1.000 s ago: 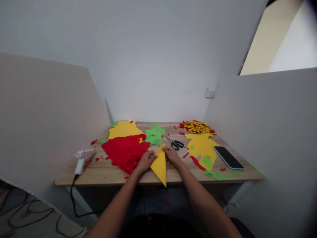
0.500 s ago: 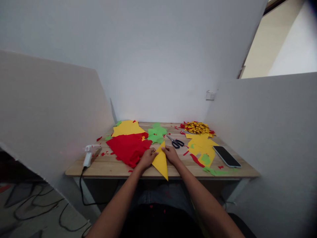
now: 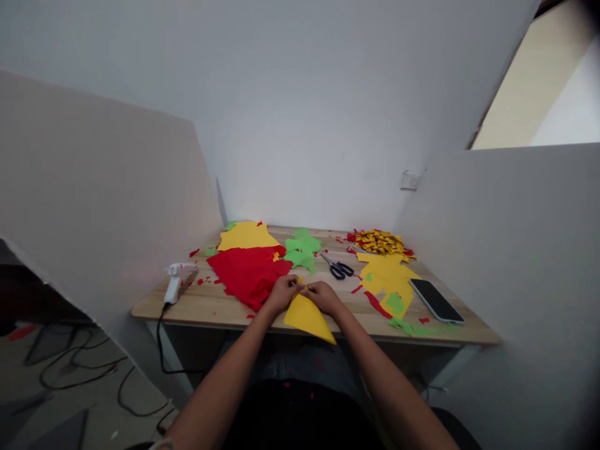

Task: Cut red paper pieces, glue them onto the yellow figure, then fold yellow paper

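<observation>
A folded piece of yellow paper [image 3: 309,317] hangs between my hands over the table's front edge, its wide end towards me. My left hand [image 3: 284,292] pinches its narrow top from the left. From the right, my right hand [image 3: 321,295] grips the same top, with the fingertips of both hands nearly meeting. Crumpled red sheets [image 3: 250,272] lie just beyond my left hand. Past my right hand rest dark-handled scissors [image 3: 340,269], blades pointing to the back left. The fingertips are small in view, so the fold under them is hard to make out.
On the wooden table [image 3: 206,312] are a white glue gun [image 3: 174,284] with a black cable, green scraps [image 3: 302,249], yellow sheets [image 3: 248,236], cut yellow paper [image 3: 389,275], a yellow-and-red heap [image 3: 382,242] and a phone [image 3: 435,301]. Partitions stand on both sides.
The yellow paper has turned, its pointed top now gathered between my fingers and its lower corner swung right. My hands have come closer together. The view has shifted slightly.
</observation>
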`<state>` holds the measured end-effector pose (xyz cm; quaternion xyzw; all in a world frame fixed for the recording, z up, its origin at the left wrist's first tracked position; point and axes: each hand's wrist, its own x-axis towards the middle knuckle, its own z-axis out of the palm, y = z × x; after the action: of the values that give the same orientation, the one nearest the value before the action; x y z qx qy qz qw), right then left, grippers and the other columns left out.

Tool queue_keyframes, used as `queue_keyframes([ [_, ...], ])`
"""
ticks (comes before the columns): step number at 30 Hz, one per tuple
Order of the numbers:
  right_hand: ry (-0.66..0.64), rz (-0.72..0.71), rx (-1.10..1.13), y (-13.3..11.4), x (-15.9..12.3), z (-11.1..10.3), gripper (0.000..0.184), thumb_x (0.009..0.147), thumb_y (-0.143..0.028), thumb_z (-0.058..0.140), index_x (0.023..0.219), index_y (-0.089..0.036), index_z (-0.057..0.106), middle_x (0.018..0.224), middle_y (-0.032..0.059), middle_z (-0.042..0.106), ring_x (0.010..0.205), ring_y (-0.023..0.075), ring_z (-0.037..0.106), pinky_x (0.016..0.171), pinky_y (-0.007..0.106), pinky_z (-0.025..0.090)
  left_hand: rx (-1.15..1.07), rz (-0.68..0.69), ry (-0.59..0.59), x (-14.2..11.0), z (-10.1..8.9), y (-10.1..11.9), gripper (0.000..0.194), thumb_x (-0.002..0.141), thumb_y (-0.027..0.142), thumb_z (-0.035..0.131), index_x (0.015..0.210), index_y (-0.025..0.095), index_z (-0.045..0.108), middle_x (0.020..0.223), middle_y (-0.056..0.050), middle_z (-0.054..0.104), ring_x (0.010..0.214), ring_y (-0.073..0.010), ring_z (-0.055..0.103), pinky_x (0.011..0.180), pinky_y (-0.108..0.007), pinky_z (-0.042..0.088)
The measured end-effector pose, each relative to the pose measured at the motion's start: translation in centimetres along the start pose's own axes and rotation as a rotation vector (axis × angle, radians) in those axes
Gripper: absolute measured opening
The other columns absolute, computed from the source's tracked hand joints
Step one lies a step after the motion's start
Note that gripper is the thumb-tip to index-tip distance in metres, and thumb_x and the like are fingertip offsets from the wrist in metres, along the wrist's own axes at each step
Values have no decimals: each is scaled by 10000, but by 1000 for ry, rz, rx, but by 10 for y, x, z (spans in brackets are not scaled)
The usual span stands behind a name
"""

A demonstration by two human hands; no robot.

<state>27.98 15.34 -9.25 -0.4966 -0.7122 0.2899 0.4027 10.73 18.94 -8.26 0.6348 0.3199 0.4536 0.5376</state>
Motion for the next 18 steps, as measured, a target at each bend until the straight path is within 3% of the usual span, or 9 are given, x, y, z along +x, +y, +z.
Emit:
queue_keyframes([
  [5,5,-1,11,-3,2,-1,428,848,-472,533,525,-201,458,504,-58,381,520,105,317,500,239,207,-147,2,204,4,-7,-6,434,676,547,747,769,169,554,646,25,589,570,-127,544,558,-247,441],
  [10,77,3,23,-3,2,-3,414,830,-464,562,531,-197,457,532,-49,382,548,112,344,520,244,238,-238,13,364,11,-16,-9,467,717,599,710,826,183,526,673,33,599,581,-114,557,568,-233,448],
  [14,215,19,24,-2,1,-6,394,852,-478,532,586,-189,513,588,-24,460,591,131,401,551,254,272,-267,-38,262,11,-13,-7,534,638,523,809,965,165,584,730,-20,680,613,-158,618,587,-267,490],
  [18,319,17,30,-1,0,-8,409,873,-516,490,626,-192,515,613,-12,481,614,145,416,565,264,292,-242,-72,155,8,-8,-7,499,554,341,888,923,113,641,721,-57,695,542,-160,610,485,-250,452],
])
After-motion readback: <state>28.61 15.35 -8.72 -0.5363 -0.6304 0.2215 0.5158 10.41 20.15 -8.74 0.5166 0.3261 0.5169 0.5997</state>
